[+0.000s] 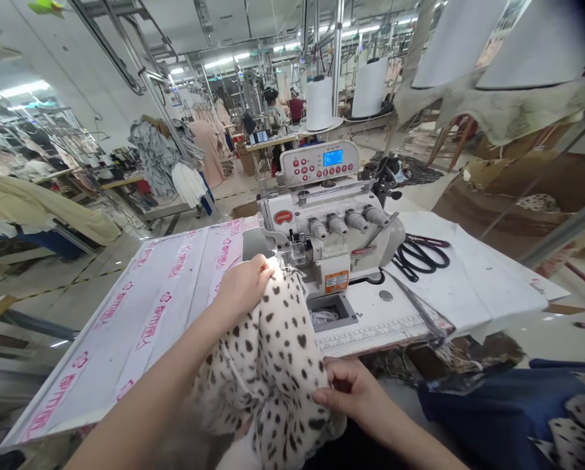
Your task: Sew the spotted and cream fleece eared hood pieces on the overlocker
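A white fabric piece with dark spots [283,352] runs from the needle area of an overlock sewing machine [326,222] down over the table's front edge toward my lap. My left hand [246,284] pinches its upper edge close by the lit presser foot, fingers pressed together on the cloth. Lower and to the right, my right hand [354,391] grips the fabric's right edge between thumb and fingers. The cloth hangs in loose folds below both hands. Its edge under the presser foot is partly hidden by the machine's clear guard and my left fingers.
Black-handled scissors [420,254] lie on the table right of the machine. Pink-printed covering [175,294] spans the table's left side. White thread cones [319,104] stand behind the machine. Dark blue cloth with spotted pieces [512,411] lies at lower right. People sit far back.
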{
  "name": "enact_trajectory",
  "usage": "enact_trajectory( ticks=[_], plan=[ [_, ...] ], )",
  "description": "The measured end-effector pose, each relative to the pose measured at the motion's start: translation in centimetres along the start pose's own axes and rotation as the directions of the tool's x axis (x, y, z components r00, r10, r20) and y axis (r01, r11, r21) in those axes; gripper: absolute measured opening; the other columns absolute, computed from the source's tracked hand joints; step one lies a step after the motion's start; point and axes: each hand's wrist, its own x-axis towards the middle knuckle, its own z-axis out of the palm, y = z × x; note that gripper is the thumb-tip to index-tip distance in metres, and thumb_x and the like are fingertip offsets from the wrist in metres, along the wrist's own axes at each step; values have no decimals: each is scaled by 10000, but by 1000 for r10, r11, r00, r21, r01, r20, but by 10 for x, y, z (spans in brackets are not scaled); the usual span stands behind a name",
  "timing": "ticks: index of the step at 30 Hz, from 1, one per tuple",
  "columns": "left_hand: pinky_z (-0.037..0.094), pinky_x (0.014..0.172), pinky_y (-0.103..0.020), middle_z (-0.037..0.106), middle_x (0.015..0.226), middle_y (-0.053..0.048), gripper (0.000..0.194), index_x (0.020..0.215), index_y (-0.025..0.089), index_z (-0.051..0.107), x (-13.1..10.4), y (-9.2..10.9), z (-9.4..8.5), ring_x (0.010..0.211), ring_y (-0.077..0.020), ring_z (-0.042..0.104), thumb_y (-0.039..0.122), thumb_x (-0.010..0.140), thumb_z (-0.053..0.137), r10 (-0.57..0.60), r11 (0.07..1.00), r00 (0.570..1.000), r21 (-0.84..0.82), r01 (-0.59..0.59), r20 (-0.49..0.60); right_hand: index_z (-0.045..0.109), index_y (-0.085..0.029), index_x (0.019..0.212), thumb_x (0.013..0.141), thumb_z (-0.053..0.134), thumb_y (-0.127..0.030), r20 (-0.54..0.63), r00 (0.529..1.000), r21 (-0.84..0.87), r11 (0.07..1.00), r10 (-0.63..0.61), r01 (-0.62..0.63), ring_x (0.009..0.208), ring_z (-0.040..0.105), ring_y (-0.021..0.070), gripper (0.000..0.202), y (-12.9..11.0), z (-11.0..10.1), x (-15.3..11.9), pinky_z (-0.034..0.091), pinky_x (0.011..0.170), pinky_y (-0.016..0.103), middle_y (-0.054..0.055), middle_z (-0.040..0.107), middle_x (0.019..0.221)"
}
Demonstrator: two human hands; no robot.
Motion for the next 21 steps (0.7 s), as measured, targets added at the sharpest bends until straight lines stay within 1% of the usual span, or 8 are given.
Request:
enact_trajectory(
  ticks=[4, 7, 12, 17, 21],
  plan=[
    [278, 491, -278, 530, 612, -13, 228, 740, 196, 406, 11, -3, 1, 552, -180, 480, 358, 858, 297, -14, 997, 1000, 79, 14, 1, 368, -171, 494, 687, 651, -394, -2, 999, -51, 998, -36, 35, 597, 380, 115, 409, -6, -2, 4, 310, 563, 236, -28, 385, 593],
    [289, 488, -290, 549, 624, -36, 239, 840, 188, 450, 23, -8, 2, 555, -203, 503, 339, 863, 267, -23, 993, 1000, 112, 23, 0, 328, -176, 486, 700, 632, -404, -17, 996, -123, 989, -83, 81, 595, 353, 113, 437, -15, -4, 10, 298, 559, 232, -31, 345, 591],
    [331, 525, -294, 612, 768, -67, 254, 974, 194, 472, 44, -17, 6, 681, -245, 578, 312, 856, 280, -7, 991, 999, 130, 13, -48, 358, -178, 523, 731, 600, -414, -13, 994, -133, 986, -106, 103, 617, 382, 119, 397, -19, -5, 20, 329, 571, 228, -24, 365, 631],
    [369, 575, -309, 627, 845, -87, 282, 985, 190, 480, 63, -27, 9, 774, -272, 591, 329, 863, 267, 32, 989, 995, 146, -19, -90, 296, -184, 523, 739, 604, -334, -45, 970, -191, 955, -240, 228, 602, 330, 110, 405, -21, -4, 33, 296, 557, 221, -40, 310, 610],
    [389, 617, -316, 626, 891, -97, 281, 1006, 187, 484, 77, -35, 8, 819, -276, 585, 327, 859, 289, 58, 989, 994, 144, -44, -93, 298, -189, 525, 744, 587, -311, -60, 955, -260, 928, -292, 267, 591, 321, 113, 383, -32, -3, 43, 281, 547, 230, -39, 300, 605]
  ],
)
